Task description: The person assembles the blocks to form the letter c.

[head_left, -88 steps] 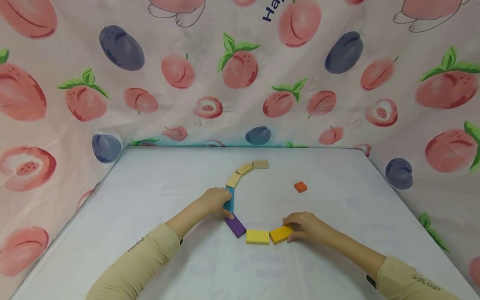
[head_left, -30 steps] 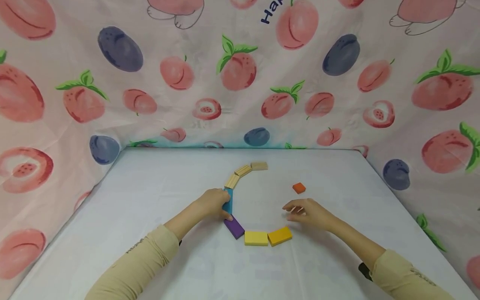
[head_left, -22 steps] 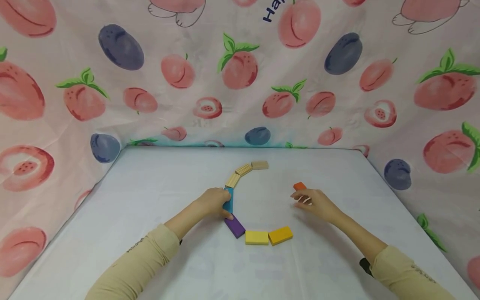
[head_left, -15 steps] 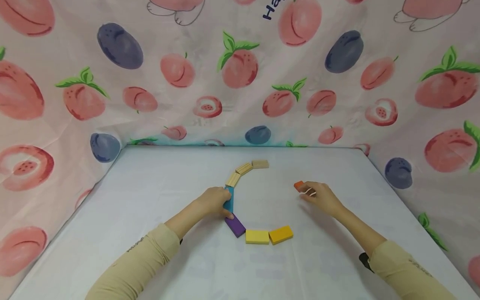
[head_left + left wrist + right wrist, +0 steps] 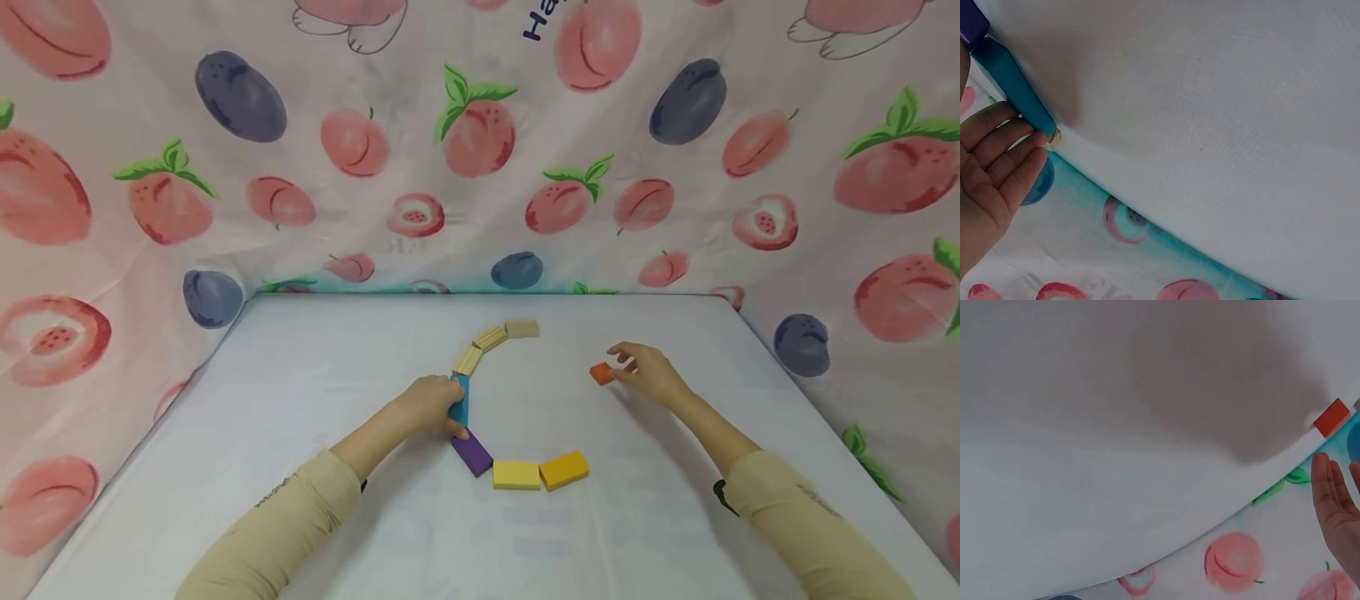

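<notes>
In the head view my left hand (image 5: 429, 402) rests at the blue block (image 5: 461, 408), its thumb by the joint with the purple block (image 5: 472, 453). The left wrist view shows nearly straight fingers (image 5: 1007, 150) touching the side of that blue block (image 5: 1016, 84). My right hand (image 5: 648, 373) is above the table, fingers spread and holding nothing. Its thumb is at the right edge of a small orange block (image 5: 601, 374); whether they touch I cannot tell. A pale yellow block (image 5: 516, 475) and a deeper yellow block (image 5: 564, 471) continue the curve from the purple one.
Three plain wooden blocks, the nearest a ridged wooden block (image 5: 468, 361), carry the curve on beyond the blue one. All lie on a white table (image 5: 360, 350). A fruit-print cloth (image 5: 420, 150) stands behind and at both sides.
My right hand let go of the deeper yellow block, then moved away from me and to the right to the orange block. The left hand stays at the blue block.
</notes>
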A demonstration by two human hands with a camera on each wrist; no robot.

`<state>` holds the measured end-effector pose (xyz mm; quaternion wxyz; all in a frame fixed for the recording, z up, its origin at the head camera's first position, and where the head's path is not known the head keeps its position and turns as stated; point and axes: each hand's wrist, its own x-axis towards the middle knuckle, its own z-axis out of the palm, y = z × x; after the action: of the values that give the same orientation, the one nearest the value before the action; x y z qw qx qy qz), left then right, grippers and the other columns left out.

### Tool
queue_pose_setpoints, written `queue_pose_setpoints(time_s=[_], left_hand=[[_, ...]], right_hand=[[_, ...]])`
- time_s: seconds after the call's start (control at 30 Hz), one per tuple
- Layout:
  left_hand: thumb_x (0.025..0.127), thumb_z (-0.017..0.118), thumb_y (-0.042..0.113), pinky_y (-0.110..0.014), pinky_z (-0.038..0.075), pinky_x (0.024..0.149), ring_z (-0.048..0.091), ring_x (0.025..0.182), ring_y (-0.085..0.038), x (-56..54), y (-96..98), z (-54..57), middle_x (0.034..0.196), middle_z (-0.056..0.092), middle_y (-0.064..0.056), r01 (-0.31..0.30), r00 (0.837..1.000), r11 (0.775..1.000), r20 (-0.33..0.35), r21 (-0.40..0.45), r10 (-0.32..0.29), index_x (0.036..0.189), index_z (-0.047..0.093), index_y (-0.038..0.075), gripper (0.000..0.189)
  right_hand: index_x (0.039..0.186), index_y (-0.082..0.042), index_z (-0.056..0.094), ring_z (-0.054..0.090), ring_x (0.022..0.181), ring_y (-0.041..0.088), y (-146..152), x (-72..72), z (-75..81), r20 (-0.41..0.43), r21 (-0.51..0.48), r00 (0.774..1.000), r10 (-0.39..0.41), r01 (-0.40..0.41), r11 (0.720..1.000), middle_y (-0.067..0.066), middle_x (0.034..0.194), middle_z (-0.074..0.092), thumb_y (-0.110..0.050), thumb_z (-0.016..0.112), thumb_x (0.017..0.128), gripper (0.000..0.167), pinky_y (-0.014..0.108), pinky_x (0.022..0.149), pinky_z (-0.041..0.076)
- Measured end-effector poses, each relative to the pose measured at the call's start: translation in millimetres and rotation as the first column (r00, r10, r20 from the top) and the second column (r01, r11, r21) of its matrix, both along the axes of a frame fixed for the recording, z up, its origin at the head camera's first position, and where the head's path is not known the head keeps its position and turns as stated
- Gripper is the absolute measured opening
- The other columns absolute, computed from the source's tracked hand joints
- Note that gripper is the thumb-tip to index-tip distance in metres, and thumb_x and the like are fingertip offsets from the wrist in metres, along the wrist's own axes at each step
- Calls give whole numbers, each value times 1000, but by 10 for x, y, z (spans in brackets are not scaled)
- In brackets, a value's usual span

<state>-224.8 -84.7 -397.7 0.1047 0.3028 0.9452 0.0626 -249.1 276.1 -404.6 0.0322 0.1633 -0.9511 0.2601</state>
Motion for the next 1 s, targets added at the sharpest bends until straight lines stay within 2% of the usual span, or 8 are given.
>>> queue_pose_setpoints(time_s=[0.23, 0.33, 0.43, 0.5, 0.63, 0.73, 0.87, 1.0], left_hand=[[73, 77, 44, -23, 37, 61, 42, 68, -11, 2, -5, 19, 72, 49, 3, 6, 1000, 1000, -8, 5, -6, 81, 60, 7, 41], [73, 77, 43, -23, 36, 61, 41, 68, -12, -4, -2, 24, 71, 48, 3, 5, 1000, 1000, -3, 1, -5, 81, 60, 7, 41], [73, 77, 43, -23, 35, 60, 41, 68, -12, -6, 2, 25, 71, 46, 3, 8, 1000, 1000, 1, 1, -8, 80, 59, 7, 41], [73, 76, 43, -22, 34, 60, 41, 68, -12, -6, 1, 25, 71, 46, 3, 9, 1000, 1000, 5, 0, -9, 81, 59, 7, 41], [73, 76, 44, -22, 35, 61, 41, 68, -11, 2, -6, 14, 72, 47, 3, 2, 1000, 1000, 1, -14, -2, 81, 59, 7, 42], [73, 77, 44, -23, 36, 61, 41, 68, -11, 10, -7, 7, 72, 48, 3, -4, 1000, 1000, 5, -4, 4, 81, 59, 7, 41], [73, 77, 43, -23, 35, 61, 41, 69, -12, 14, -5, 8, 72, 48, 3, -7, 1000, 1000, 19, 10, 6, 81, 60, 7, 41], [73, 77, 43, -24, 35, 61, 42, 69, -12, 8, -7, 8, 72, 48, 2, -15, 1000, 1000, 20, 9, 15, 81, 59, 7, 41]], right_hand=[[118, 8, 56, 62, 88, 38, 39, -123, -51, 102, -25, 994, -48, 51, 998, 30, 104, 61, -10, 63, 88, 35, 48, 78, 54], [118, 8, 56, 62, 82, 34, 45, -161, -73, 138, -31, 988, -72, 77, 997, 29, 100, 61, -12, 63, 89, 36, 39, 71, 53], [116, 9, 56, 60, 72, 26, 39, -184, -64, 157, -26, 984, -87, 92, 995, 27, 94, 62, -14, 64, 88, 37, 29, 62, 48], [116, 10, 54, 58, 69, 24, 31, -205, -54, 190, -22, 978, -91, 97, 995, 27, 93, 62, -16, 64, 89, 39, 27, 61, 46], [119, 11, 48, 58, 84, 31, 9, -235, -51, 305, -17, 947, -102, 113, 994, 31, 105, 58, -21, 66, 87, 49, 35, 73, 51], [120, 11, 46, 54, 97, 37, -8, -247, -69, 368, 7, 923, -114, 120, 993, 33, 113, 54, -26, 67, 86, 54, 44, 85, 49], [115, 13, 48, 54, 98, 39, -50, -249, -92, 358, 48, 927, -116, 106, 993, 33, 112, 54, -29, 64, 87, 53, 45, 86, 48], [109, 14, 49, 54, 90, 35, -97, -250, -90, 323, 73, 937, -134, 116, 991, 30, 104, 56, -28, 63, 87, 50, 40, 77, 49]])
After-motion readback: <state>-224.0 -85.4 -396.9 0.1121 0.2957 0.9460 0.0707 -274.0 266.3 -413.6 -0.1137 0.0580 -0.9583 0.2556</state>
